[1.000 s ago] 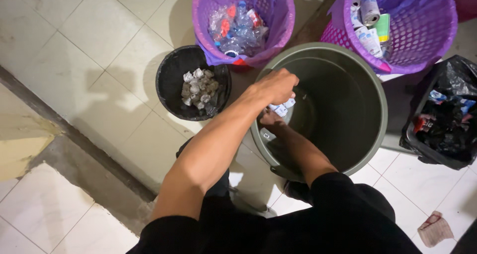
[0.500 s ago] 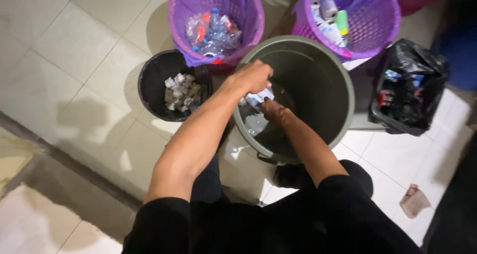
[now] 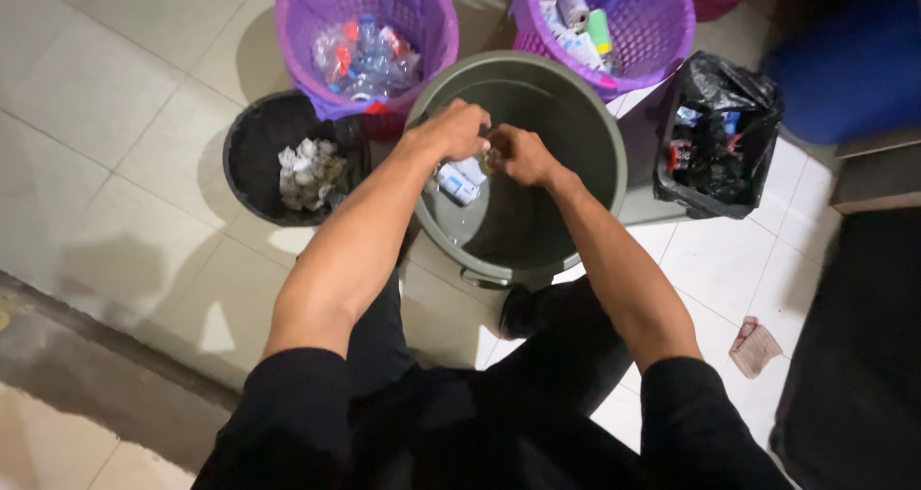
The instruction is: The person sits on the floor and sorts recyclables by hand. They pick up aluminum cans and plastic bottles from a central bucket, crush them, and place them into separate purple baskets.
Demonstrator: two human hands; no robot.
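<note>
Both hands meet above the mouth of the grey bin (image 3: 614,154). The left hand (image 3: 449,131) is clenched, knuckles up; what it grips cannot be told from this view. The right hand (image 3: 523,154) is closed on a small glinting item (image 3: 489,159) held between the two hands; the item is too small and too covered to identify.

Inside the grey bin, just below the left hand, lies a white and blue wrapper (image 3: 458,181). The rest of the grey bin's floor in view is bare, so most of its contents appear already removed; the wrapper and the item in the hands are what remains.

Around the grey bin:
- Left of it, a black bucket (image 3: 251,164) holds crumpled white paper (image 3: 307,169).
- Beyond it to the left, a purple basket (image 3: 297,11) holds clear plastic bottles (image 3: 369,58).
- Beyond it to the right, a second purple basket (image 3: 662,30) holds tubes and small packages (image 3: 576,20).
- Right of it, a black bag (image 3: 729,87) stands open with mixed wrappers (image 3: 696,145) inside.
- Nearer than the black bag, a crumpled scrap (image 3: 754,346) lies alone on the tiled floor (image 3: 106,97)

Judged from these containers, sorting is well advanced
</note>
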